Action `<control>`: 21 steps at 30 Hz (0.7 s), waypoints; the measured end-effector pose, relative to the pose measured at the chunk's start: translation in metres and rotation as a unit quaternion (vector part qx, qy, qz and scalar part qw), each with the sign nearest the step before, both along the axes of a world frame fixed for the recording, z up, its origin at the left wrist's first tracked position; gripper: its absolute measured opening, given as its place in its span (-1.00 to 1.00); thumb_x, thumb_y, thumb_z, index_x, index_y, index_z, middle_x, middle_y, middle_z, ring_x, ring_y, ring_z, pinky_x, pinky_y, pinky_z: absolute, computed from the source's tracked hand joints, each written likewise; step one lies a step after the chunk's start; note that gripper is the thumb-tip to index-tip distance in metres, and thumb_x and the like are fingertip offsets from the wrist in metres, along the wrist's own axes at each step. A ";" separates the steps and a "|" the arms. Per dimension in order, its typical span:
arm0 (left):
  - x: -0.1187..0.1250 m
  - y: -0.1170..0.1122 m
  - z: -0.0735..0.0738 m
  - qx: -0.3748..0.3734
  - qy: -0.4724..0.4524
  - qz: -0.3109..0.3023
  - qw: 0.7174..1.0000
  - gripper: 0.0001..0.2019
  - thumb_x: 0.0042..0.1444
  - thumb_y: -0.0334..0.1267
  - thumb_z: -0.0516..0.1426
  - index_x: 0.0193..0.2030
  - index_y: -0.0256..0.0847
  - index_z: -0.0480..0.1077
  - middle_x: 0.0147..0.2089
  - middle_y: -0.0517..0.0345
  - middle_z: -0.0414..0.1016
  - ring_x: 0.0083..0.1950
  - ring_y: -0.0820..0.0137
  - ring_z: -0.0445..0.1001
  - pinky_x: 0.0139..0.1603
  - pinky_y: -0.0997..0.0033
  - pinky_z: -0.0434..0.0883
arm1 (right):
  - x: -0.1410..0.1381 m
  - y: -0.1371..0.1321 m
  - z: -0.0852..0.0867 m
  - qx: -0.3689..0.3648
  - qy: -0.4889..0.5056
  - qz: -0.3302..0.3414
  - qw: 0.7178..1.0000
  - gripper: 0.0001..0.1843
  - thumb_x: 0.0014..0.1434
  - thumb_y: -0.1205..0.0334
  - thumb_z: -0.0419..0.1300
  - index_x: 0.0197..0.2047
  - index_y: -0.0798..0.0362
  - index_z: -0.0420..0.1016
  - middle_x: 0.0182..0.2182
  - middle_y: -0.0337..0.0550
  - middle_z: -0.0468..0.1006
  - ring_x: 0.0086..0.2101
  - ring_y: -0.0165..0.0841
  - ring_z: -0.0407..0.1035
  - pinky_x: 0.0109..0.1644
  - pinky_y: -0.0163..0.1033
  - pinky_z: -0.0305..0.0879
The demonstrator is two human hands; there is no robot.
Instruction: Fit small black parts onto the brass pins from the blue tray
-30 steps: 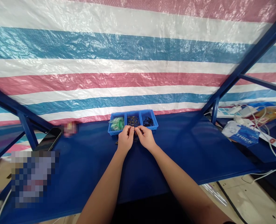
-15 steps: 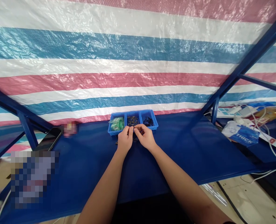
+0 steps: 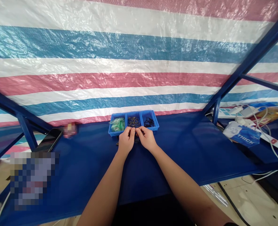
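My left hand (image 3: pixel 126 138) and my right hand (image 3: pixel 146 137) meet fingertip to fingertip just in front of a blue divided bin (image 3: pixel 133 112). Both are closed in a pinch, and whatever sits between the fingers is too small to make out. In the bin's left compartment lie green and clear plastic bags (image 3: pixel 117 124). Small dark and brass-coloured pins (image 3: pixel 133 121) fill the middle one. Black small parts (image 3: pixel 149 122) are in the right one. A few dark pieces on the table show partly from behind my hands.
The blue table (image 3: pixel 186 150) stretches to both sides. A black phone (image 3: pixel 50 140) lies at the left beside a blurred red item (image 3: pixel 70 130). Blue metal posts (image 3: pixel 215 111) frame the table. At the right are a tissue pack (image 3: pixel 243 135), cables and a power strip (image 3: pixel 274 140).
My fingertips have drawn slightly closer together, and the small bit seen between them before is now hidden. The bin and the other things stay where they were.
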State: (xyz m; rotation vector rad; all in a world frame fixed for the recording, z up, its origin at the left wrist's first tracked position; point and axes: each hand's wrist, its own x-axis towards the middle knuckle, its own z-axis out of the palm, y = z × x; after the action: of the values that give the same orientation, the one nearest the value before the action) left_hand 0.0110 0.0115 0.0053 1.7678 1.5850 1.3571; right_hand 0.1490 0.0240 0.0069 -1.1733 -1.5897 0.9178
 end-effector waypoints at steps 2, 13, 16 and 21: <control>0.000 0.000 0.000 -0.001 0.002 -0.003 1.000 -0.61 0.34 0.03 0.00 -0.34 -0.23 0.37 -0.47 0.22 0.40 -0.43 0.53 0.34 -0.34 0.55 0.24 | 0.000 0.000 0.001 -0.002 -0.003 -0.003 1.000 -0.54 0.30 -0.15 0.05 -0.34 0.06 0.49 -0.43 -0.22 0.54 -0.41 -0.45 0.38 -0.28 -0.33 0.26; -0.001 0.000 -0.001 -0.002 0.015 0.007 1.000 -0.61 0.35 0.01 -0.01 -0.39 -0.23 0.29 -0.51 0.27 0.29 -0.46 0.57 0.25 -0.37 0.57 0.17 | -0.002 -0.001 -0.002 0.006 0.021 0.002 1.000 -0.62 0.27 -0.10 0.12 -0.19 0.05 0.53 -0.35 -0.21 0.57 -0.38 -0.46 0.40 -0.29 -0.35 0.30; -0.001 0.001 -0.001 0.000 0.014 0.010 1.000 -0.61 0.35 0.00 -0.01 -0.41 -0.23 0.27 -0.52 0.27 0.27 -0.48 0.57 0.23 -0.39 0.58 0.16 | -0.003 -0.001 -0.002 0.017 0.035 0.006 0.999 -0.67 0.24 -0.02 0.16 -0.12 0.04 0.54 -0.30 -0.19 0.59 -0.35 -0.46 0.42 -0.28 -0.36 0.32; -0.001 0.002 -0.002 0.003 0.012 0.012 1.000 -0.59 0.35 0.01 -0.01 -0.44 -0.24 0.24 -0.54 0.27 0.24 -0.49 0.57 0.21 -0.40 0.57 0.15 | -0.003 -0.001 -0.002 0.020 0.040 0.013 0.999 -0.71 0.22 0.05 0.18 -0.08 0.03 0.54 -0.29 -0.19 0.59 -0.33 -0.45 0.45 -0.29 -0.37 0.33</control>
State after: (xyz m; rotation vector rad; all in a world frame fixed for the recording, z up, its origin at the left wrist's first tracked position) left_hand 0.0099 0.0137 0.0031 1.7812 1.6220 1.3582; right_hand 0.1464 0.0226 0.0052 -1.0766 -1.5559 0.9341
